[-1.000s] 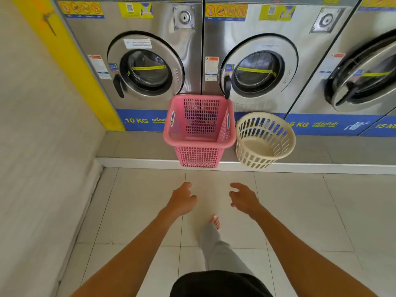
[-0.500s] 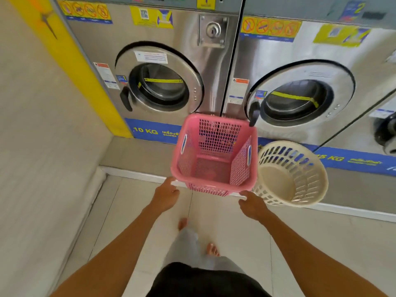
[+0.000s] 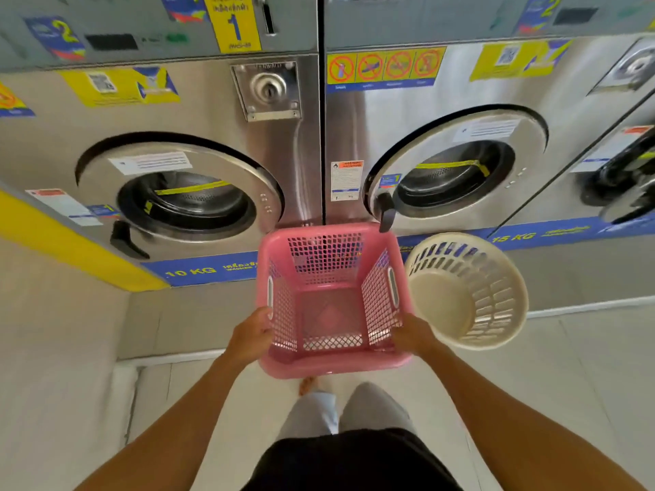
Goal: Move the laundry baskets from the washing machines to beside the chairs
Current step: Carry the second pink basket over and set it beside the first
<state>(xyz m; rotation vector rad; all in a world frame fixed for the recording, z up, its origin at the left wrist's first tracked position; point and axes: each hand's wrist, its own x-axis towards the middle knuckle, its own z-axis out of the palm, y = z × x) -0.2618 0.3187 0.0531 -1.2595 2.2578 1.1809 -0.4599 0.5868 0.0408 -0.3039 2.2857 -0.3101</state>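
An empty pink square laundry basket [image 3: 333, 365] stands on the grey step in front of the washing machines [image 3: 198, 143]. My left hand [image 3: 250, 336] is against its left wall below the rim, fingers wrapped on it. My right hand [image 3: 411, 334] grips the right wall. To the right, touching the pink basket, an empty cream round basket [image 3: 496, 299] leans tilted toward me. No chairs are in view.
A raised grey step [image 3: 170, 324] with a white edge runs along the machines' base. A pale wall [image 3: 53, 349] with a yellow stripe closes the left side. My legs and a bare foot [image 3: 307, 384] stand on the white tiled floor just below the pink basket.
I stepped closer to the machines. Both hands rose from just below the pink basket's front edge to its two side walls and closed on them.
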